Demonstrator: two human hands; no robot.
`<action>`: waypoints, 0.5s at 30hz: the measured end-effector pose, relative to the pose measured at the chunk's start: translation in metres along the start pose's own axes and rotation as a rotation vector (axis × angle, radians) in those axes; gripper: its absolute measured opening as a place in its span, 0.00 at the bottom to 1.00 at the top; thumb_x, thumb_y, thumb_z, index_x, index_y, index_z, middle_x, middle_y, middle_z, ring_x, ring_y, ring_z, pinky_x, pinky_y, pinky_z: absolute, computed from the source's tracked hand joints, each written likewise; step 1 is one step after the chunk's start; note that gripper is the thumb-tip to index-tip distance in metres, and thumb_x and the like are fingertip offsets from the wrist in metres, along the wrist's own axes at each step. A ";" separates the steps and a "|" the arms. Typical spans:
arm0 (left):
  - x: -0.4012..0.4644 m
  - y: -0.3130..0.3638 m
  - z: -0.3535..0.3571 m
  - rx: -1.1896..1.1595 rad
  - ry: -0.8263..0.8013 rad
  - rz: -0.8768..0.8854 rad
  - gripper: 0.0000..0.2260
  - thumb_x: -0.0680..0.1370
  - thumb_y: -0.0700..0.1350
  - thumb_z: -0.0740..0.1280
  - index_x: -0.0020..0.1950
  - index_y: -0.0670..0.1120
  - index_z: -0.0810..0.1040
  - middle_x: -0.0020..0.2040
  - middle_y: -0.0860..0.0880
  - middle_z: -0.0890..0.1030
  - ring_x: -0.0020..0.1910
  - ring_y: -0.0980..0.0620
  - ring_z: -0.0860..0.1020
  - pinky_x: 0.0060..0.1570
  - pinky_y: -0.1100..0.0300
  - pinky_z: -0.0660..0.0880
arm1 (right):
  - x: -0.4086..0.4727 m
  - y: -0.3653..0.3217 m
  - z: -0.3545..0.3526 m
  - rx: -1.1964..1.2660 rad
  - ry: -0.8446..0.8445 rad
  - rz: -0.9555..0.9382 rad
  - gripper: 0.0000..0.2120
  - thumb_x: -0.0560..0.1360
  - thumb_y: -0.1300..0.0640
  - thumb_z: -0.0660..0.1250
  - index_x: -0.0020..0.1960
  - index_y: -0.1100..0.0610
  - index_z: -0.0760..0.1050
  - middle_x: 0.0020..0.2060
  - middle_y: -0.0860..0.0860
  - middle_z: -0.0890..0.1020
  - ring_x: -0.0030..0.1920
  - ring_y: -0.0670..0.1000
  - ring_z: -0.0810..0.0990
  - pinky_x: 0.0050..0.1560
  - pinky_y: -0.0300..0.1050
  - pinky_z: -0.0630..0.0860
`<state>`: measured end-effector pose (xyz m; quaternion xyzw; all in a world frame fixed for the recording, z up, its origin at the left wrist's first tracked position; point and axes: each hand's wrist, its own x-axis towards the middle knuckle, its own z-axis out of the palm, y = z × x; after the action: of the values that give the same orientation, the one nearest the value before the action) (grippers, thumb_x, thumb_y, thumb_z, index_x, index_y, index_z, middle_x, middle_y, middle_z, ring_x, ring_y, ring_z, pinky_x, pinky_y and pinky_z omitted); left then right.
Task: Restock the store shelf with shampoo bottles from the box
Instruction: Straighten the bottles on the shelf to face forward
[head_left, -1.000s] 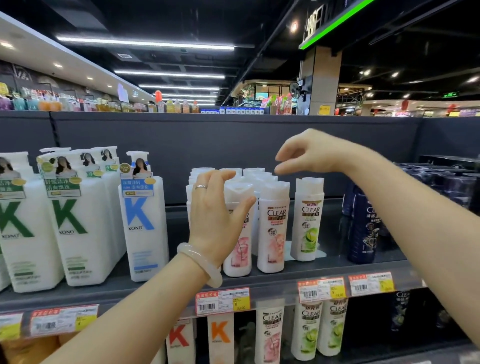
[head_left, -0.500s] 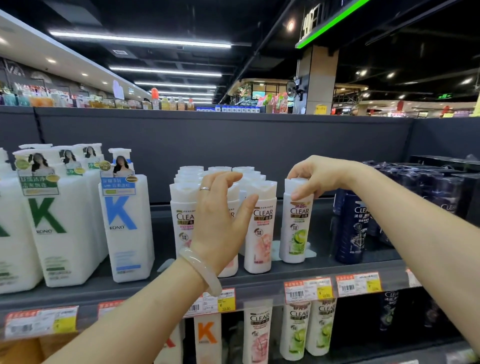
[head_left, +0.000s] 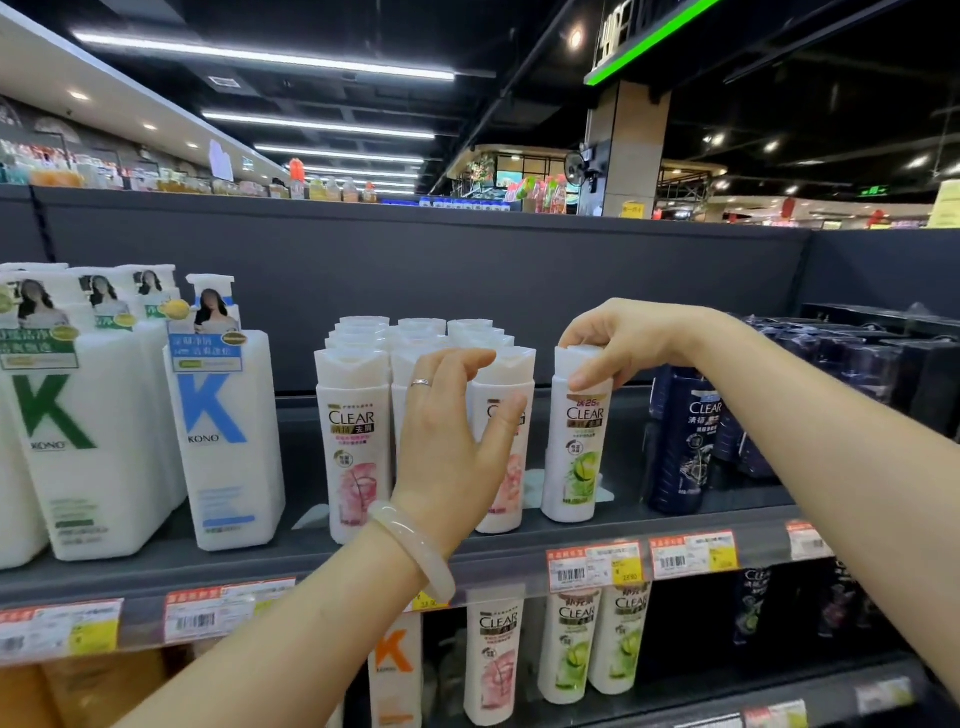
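Two hands reach to the shelf (head_left: 363, 564). The right hand (head_left: 631, 340) pinches the white cap of the green shampoo bottle (head_left: 576, 441), which stands upright on the shelf, right under that hand. The left hand (head_left: 449, 441) is open, fingers loosely bent in front of the pink shampoo bottles (head_left: 356, 441), just beside the green one.

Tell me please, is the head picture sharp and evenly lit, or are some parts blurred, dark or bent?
Head view: the green-label CLEAR bottle under the right hand reads sharply; the ceiling light strips glare; the lower shelf is dim; the KONO bottles at the left edge look stretched by the wide lens.
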<state>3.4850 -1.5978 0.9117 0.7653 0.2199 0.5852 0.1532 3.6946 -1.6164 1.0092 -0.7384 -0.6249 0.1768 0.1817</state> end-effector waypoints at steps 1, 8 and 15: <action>-0.001 -0.001 0.002 -0.009 -0.011 -0.001 0.13 0.74 0.42 0.70 0.57 0.43 0.74 0.52 0.53 0.71 0.53 0.55 0.71 0.52 0.73 0.65 | -0.001 -0.001 0.001 -0.006 -0.001 0.002 0.16 0.69 0.58 0.73 0.56 0.54 0.76 0.52 0.52 0.81 0.52 0.52 0.81 0.47 0.45 0.81; -0.004 0.003 0.029 -0.099 -0.160 0.056 0.15 0.73 0.43 0.69 0.59 0.44 0.73 0.53 0.53 0.72 0.53 0.57 0.71 0.53 0.76 0.64 | -0.033 0.016 -0.035 -0.032 0.190 -0.005 0.22 0.66 0.44 0.73 0.59 0.42 0.74 0.55 0.42 0.79 0.57 0.45 0.77 0.51 0.40 0.73; -0.006 0.029 0.077 -0.131 -0.350 0.158 0.18 0.74 0.46 0.68 0.62 0.48 0.70 0.58 0.53 0.72 0.58 0.56 0.69 0.56 0.69 0.63 | -0.055 0.073 -0.053 -0.187 0.135 0.186 0.30 0.64 0.51 0.77 0.64 0.44 0.71 0.62 0.47 0.75 0.62 0.48 0.73 0.59 0.44 0.69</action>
<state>3.5625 -1.6245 0.9003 0.8587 0.0906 0.4665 0.1920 3.7744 -1.6842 1.0222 -0.8170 -0.5539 0.0838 0.1367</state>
